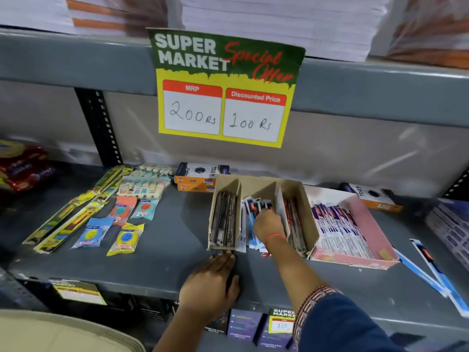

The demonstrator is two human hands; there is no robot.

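Note:
A brown cardboard box [256, 185] with three compartments stands on the grey shelf [157, 270]. My right hand [269, 224] reaches into the middle compartment, its fingers curled down around blue-and-white packets [250, 219] there. Dark flat packets [224, 219] fill the left compartment, and red-marked ones [294, 224] fill the right one. My left hand [210, 283] lies flat on the shelf in front of the box, fingertips touching the box's front left corner.
A pink box [368, 222] of white-and-purple packets sits right of the cardboard box. Loose blue-and-white packets [429, 270] lie at the right shelf edge. Orange boxes [200, 180] stand behind. Small coloured packets [127, 235] and long yellow-green packs [68, 219] lie left. A price sign [225, 90] hangs above.

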